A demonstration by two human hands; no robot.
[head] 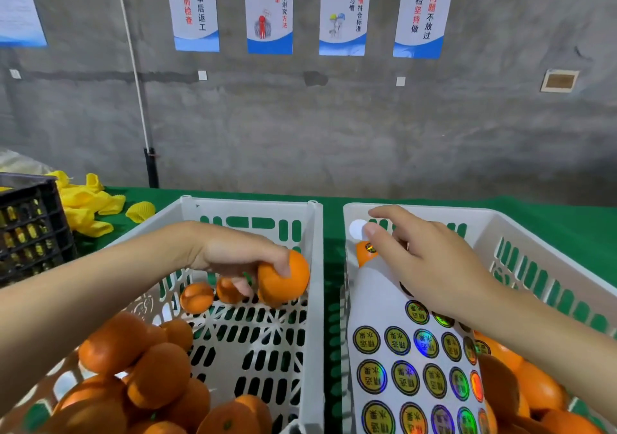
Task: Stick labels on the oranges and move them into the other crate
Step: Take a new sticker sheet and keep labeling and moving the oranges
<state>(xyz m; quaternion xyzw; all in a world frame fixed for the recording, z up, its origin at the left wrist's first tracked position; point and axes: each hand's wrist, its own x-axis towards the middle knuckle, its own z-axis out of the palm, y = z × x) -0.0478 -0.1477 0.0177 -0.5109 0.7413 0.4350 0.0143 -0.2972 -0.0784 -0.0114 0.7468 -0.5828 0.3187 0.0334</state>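
A smooth round orange (283, 278) sits gripped in the curled fingers of the left hand (240, 253), above the slotted white plastic left crate (315, 260), near its right wall (bare lattice floor beneath). The right hand (430, 266) hovers loose-fingered, holding nothing, over the glossy label sheet (400, 350) in the right crate (534, 243).

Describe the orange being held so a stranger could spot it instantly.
Start at the left white crate on the green table. Near its far right wall, the left hand grips one orange above the slatted floor. It is the only one lifted; the two loose oranges beside it lie on the floor.
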